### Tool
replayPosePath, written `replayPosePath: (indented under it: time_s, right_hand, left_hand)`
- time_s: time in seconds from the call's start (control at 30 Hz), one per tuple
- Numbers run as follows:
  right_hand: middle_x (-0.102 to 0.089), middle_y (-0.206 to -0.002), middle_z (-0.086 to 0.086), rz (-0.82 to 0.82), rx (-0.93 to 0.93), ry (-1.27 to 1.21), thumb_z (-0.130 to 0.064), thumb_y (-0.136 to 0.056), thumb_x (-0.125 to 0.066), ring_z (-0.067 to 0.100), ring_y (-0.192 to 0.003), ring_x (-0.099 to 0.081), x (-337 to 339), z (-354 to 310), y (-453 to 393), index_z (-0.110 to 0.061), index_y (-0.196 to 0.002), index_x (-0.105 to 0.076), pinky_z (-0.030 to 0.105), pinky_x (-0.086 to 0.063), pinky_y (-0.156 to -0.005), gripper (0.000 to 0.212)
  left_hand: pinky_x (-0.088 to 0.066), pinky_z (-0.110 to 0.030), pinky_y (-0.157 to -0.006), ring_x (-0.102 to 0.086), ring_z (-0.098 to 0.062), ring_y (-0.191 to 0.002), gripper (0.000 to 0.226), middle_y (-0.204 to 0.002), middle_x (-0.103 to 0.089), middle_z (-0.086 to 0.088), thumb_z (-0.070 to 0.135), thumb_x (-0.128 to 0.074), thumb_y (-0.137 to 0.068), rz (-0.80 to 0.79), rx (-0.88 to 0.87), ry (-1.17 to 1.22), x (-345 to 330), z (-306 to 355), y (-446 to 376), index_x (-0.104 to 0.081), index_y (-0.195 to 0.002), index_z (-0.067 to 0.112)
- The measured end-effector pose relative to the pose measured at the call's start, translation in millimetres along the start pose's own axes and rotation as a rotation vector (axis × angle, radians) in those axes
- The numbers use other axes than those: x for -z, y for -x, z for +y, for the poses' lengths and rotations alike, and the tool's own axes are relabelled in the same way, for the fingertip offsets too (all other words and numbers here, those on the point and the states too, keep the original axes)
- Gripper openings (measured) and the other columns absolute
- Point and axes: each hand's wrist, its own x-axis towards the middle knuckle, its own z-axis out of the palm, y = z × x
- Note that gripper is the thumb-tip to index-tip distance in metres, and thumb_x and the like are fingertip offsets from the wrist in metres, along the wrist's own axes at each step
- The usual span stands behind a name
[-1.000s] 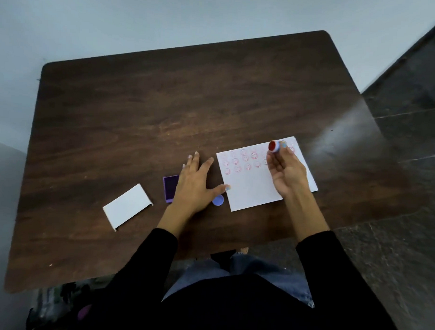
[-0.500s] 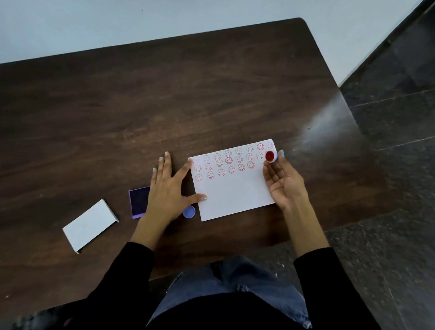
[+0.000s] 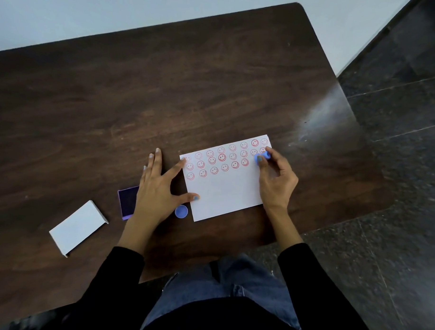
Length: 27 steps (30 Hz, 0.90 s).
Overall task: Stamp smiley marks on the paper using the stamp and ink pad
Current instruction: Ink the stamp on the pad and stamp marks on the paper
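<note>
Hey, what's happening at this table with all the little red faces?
A person is stamping smileys. The right hand presses a small blue stamp onto the white paper, extending the third row. The left hand lies flat, pinning the paper's left edge. A purple ink pad, a round blue cap and a white box lie nearby.

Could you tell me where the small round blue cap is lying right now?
In the head view the blue cap lies on the table, just left of the paper's near-left corner, beside the left hand.
</note>
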Motion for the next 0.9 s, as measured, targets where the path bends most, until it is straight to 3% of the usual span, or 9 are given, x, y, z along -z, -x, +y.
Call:
replayPosePath:
  time_s: [0.1,0.43,0.67,0.9]
  right_hand:
    - [-0.07,-0.107,0.016,-0.015,0.104,0.071,-0.01,-0.081,-0.071,0.024,-0.094,-0.067,0.9,0.9,1.0,-0.001,-0.109,-0.066,0.035,-0.055,-0.088,0.03]
    - [-0.069,-0.107,0.019,-0.091,0.219,0.218,-0.009,-0.08,-0.071,0.03,-0.096,-0.066,-1.2,-1.5,4.1,0.0,-0.11,-0.065,0.035,-0.053,-0.086,0.032]
    - [-0.072,-0.095,0.019,-0.108,0.301,0.367,-0.007,-0.075,-0.075,0.034,-0.086,-0.065,-2.2,-9.6,1.1,0.004,-0.099,-0.068,0.027,-0.046,-0.078,0.027]
    - [-0.069,-0.107,0.011,-0.076,-0.032,0.2,-0.018,-0.074,-0.078,0.016,-0.096,-0.059,-4.2,-15.5,-2.9,-0.01,-0.104,-0.069,0.021,-0.048,-0.08,0.033]
  left_hand:
    - [-0.001,-0.044,-0.118,0.012,-0.027,-0.147,0.092,-0.159,0.01,-0.01,0.06,-0.071,-0.066,-0.002,0.005,0.014,-1.1,0.2,-0.5,-0.029,-0.144,0.035]
    - [0.0,-0.046,-0.118,0.011,-0.028,-0.147,0.091,-0.159,0.009,-0.012,0.056,-0.073,-0.065,0.015,-0.013,0.056,-1.5,-1.0,0.0,-0.032,-0.144,0.032]
    - [0.0,-0.047,-0.118,0.009,-0.029,-0.147,0.091,-0.159,0.007,-0.013,0.055,-0.075,-0.065,0.023,-0.02,0.064,-3.3,-1.6,-1.5,-0.034,-0.143,0.031]
    - [-0.001,-0.048,-0.118,0.008,-0.031,-0.147,0.092,-0.159,0.005,-0.015,0.055,-0.075,-0.064,0.036,-0.026,0.061,-4.3,-3.2,-1.1,-0.036,-0.142,0.029]
